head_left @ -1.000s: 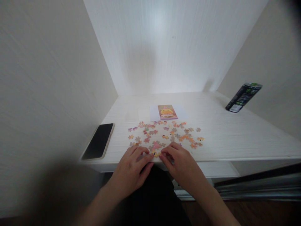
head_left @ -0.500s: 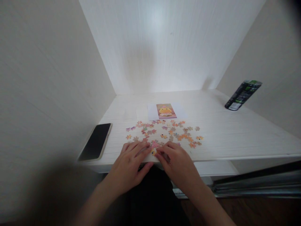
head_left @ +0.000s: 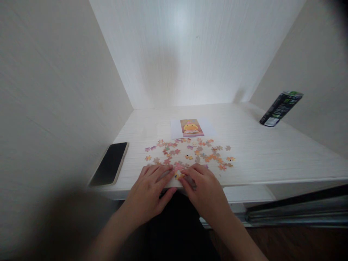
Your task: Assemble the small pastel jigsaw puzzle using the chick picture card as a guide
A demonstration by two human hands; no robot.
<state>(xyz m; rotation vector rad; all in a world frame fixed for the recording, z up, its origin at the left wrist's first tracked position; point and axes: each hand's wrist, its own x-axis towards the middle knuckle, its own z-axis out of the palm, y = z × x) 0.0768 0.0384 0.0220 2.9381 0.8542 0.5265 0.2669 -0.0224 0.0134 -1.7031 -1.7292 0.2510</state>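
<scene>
At the front edge of the white desk, a yellow jigsaw piece with a dark spot (head_left: 178,176) lies between my two hands. My right hand (head_left: 203,186) pinches at its right side with thumb and index finger. Stretched over the desk, the fingers of my left hand (head_left: 149,188) reach the left side of that piece, with the thumb held apart below. Just beyond the fingertips are pink jigsaw pieces (head_left: 178,166), partly covered by the hands. Whether the yellow piece is joined to the pink ones I cannot tell.
Many loose jigsaw pieces (head_left: 212,158) spread across the desk (head_left: 252,156). Behind them lies a picture card of a yellow figure (head_left: 191,128) on white paper. A phone (head_left: 110,165) is at the left edge, and a dark can (head_left: 281,109) stands at the back right.
My right thumb and index finger have shifted slightly around the yellow piece, and more yellow shows between the hands. My left hand stays almost in place.
</scene>
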